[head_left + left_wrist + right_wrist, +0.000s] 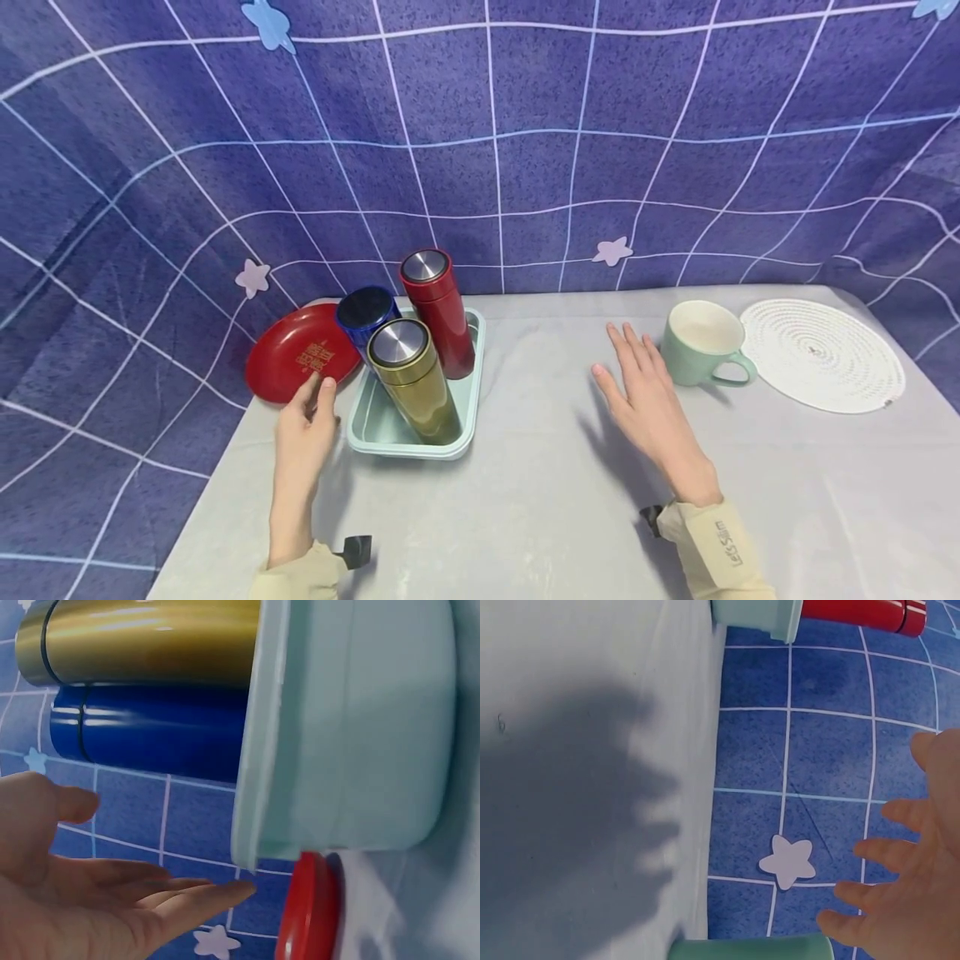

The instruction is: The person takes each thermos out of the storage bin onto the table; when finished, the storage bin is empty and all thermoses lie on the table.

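Note:
In the head view my left hand (306, 425) hovers by the left side of a pale green plastic bin (478, 350), fingers loosely bent and holding nothing. Inside the bin stand a gold thermos (423, 400), a blue thermos (365, 312) and a red thermos (446, 325), the gold and blue ones leaning. A red plate (288, 354) with gold lettering lies just beyond my left fingertips. My right hand (645, 400) is spread above the table, left of a mint green mug (678, 358), with nothing in it. The left wrist view shows the bin's outer wall (360, 735) beside my fingers.
A white round woven mat (832, 358) lies right of the mug, whose handle points right. Behind the grey-white table (540, 500) hangs a blue curtain (540, 183) with a grid pattern and stars. The hand's shadow (577, 802) falls on the tabletop.

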Available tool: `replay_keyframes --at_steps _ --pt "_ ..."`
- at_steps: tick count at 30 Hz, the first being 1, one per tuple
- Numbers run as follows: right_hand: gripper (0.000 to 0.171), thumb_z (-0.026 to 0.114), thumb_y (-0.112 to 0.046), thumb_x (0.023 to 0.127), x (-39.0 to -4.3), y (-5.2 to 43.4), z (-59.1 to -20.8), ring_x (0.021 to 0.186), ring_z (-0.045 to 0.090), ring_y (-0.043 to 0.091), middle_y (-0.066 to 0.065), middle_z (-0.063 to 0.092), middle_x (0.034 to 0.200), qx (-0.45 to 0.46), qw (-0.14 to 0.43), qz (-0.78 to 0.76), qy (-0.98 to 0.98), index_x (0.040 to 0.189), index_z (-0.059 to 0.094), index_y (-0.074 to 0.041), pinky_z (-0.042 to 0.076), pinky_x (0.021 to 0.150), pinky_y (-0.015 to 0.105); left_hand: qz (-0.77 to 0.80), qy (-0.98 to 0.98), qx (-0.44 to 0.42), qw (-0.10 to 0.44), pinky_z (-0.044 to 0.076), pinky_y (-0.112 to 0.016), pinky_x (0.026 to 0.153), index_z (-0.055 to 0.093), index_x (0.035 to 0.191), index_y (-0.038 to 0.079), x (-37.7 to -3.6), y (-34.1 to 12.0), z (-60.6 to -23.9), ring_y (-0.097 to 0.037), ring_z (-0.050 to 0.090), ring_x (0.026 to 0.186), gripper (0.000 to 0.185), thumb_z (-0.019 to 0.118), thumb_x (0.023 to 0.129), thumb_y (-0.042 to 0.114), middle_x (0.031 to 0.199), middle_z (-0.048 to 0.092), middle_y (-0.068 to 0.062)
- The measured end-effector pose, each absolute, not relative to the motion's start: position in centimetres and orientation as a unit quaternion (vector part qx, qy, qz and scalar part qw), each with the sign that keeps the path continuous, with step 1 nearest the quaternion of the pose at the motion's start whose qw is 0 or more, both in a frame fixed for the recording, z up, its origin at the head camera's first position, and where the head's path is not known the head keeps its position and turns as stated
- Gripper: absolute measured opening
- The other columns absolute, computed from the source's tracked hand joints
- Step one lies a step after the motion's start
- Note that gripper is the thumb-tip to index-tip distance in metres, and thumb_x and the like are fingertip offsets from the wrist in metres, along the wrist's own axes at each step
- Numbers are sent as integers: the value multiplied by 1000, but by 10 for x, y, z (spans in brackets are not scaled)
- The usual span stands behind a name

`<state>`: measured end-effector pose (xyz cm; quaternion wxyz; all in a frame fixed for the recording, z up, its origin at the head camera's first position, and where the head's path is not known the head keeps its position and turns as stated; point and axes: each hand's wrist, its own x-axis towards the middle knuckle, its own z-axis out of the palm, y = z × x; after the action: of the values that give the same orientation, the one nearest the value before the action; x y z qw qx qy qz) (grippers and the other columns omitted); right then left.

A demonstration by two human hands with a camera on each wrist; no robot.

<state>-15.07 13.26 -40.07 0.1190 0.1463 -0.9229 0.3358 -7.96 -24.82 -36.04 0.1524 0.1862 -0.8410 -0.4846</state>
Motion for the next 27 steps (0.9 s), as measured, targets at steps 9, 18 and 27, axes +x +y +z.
replay_keyframes --at_steps 9,18,27 --pt "61 43 -39 103 -149 135 -399 144 15 48 24 23 158 148 123 344 -919 155 26 -11 15 112 65 -478 -861 175 18 53 -21 79 32 142 -17 -77 -258 -375 -36 56 119 58 46 103 23 134 49 -36" --pt "61 44 -37 103 -149 135 -398 144 16 48 24 24 158 151 126 353 -915 154 27 -10 16 112 64 -534 -829 166 -18 58 -34 73 30 139 -24 -74 -259 -387 -14 70 82 55 50 100 10 121 56 -39" --pt "61 46 -35 103 -148 133 -396 145 15 45 20 22 159 162 107 398 -897 155 26 -11 13 116 59 -530 -828 181 -13 58 -30 67 45 127 -24 -80 -255 -396 -10 69 71 44 53 97 6 102 68 -33"
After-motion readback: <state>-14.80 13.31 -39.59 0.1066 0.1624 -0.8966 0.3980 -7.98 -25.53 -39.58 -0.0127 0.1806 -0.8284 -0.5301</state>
